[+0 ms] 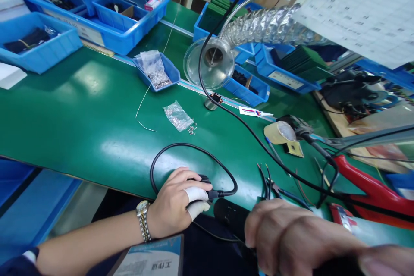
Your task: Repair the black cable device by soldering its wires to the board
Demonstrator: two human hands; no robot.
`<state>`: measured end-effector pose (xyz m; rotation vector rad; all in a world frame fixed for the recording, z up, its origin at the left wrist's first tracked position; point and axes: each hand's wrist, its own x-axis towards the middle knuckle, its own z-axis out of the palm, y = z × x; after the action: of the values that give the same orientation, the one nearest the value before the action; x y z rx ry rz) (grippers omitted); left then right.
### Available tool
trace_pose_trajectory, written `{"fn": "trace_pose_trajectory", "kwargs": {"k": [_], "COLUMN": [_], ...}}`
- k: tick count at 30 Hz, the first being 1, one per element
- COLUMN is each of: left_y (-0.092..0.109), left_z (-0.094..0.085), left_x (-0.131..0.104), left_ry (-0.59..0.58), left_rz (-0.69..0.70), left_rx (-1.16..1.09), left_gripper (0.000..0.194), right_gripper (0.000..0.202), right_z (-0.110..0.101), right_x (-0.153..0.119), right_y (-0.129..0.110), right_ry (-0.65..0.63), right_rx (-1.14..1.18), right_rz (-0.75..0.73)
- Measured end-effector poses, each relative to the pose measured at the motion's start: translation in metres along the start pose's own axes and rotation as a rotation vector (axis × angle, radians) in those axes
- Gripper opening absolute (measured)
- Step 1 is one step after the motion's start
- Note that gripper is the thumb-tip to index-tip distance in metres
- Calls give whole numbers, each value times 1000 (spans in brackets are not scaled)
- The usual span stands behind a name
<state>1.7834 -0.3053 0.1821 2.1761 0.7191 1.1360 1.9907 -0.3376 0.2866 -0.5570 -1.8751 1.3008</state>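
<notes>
Two bare hands work at the near edge of the green bench (80, 116): the left hand (176, 202), with white-wrapped fingertips (197, 194), pinches a small black connector (207, 185) at the end of a looped black cable (181, 148) lying on the bench. The right hand (291, 237), blurred and close to the camera, is clenched around a thick black tool handle (229, 215) just beside that connector. Farther back lie a tape roll (280, 132), a clear bag of small parts (177, 115) and blue bins (106, 17).

Green-topped workbench (80, 112), glossy under overhead light; blue parts bins (106, 30) along rear edge; foil extraction duct (265, 26) above.
</notes>
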Motion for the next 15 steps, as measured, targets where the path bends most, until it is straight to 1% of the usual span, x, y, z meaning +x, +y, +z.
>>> {"fn": "trace_pose_trajectory", "kwargs": {"k": [4, 6, 7, 8, 10, 13, 15], "left_y": [-1, 0, -1, -1, -2, -3, -4], "left_z": [0, 0, -1, -1, 0, 1, 1], "left_x": [0, 0, 0, 0, -1, -3, -3], "left_ry": [-5, -5, -5, -4, -3, 9, 17], "left_rz": [1, 2, 2, 3, 7, 17, 17], "left_rx": [-12, -12, -9, -6, -2, -11, -20], "left_gripper": [3, 4, 4, 4, 5, 7, 8], "right_gripper": [31, 36, 40, 42, 40, 37, 38], "right_z": [24, 36, 41, 45, 49, 47, 42], "right_x": [-4, 3, 7, 12, 21, 30, 33], "right_y": [6, 4, 3, 2, 1, 2, 2], "right_ry": [233, 419, 482, 503, 482, 463, 397], "right_rx": [-26, -33, -39, -49, -82, -90, -75], "right_rz": [-17, -31, -39, -46, -47, -70, -62]}}
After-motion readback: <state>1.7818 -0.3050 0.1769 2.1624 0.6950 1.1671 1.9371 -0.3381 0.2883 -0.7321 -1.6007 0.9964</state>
